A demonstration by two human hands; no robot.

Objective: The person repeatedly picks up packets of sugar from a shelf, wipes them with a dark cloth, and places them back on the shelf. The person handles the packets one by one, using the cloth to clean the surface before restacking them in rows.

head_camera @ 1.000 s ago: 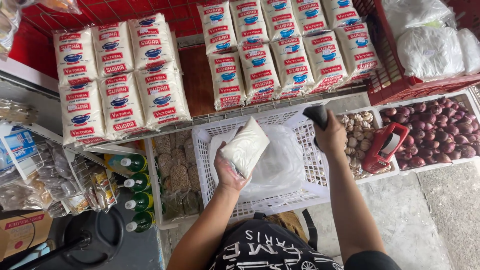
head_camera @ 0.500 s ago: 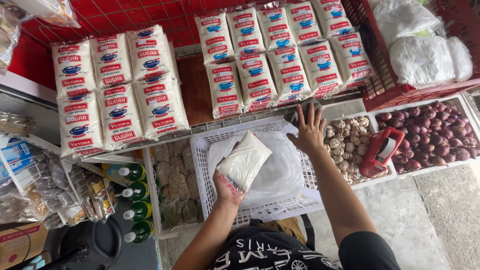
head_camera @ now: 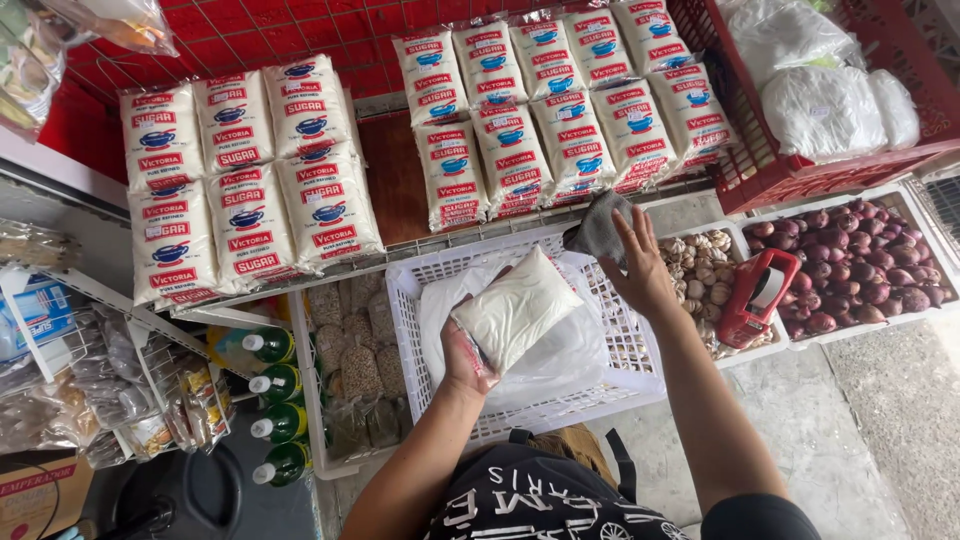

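Grey concrete floor (head_camera: 880, 400) is showing lower right; red wire-mesh shelving (head_camera: 300, 40) is running across the top. Two blocks of white sugar bags are lying flat on the shelf: left block (head_camera: 240, 185) in a grid, right block (head_camera: 560, 110) angled, all with red and blue label bands. A red crate (head_camera: 760, 175) at upper right is holding white plastic sacks (head_camera: 825, 105). Below it, a white tray is holding garlic bulbs (head_camera: 700, 275) and red onions (head_camera: 860, 265), with a red tape dispenser (head_camera: 757, 297) lying between them. Green bottles with white caps (head_camera: 275, 400) are standing at lower left.

The left hand (head_camera: 465, 355) is gripping a clear bag of white granules (head_camera: 515, 310) by its lower end, holding it over the white plastic basket (head_camera: 620, 345), which is lined with a clear sheet. The right hand (head_camera: 640, 265) is spread open, fingers touching a grey cloth (head_camera: 598, 228) at the basket's far rim.
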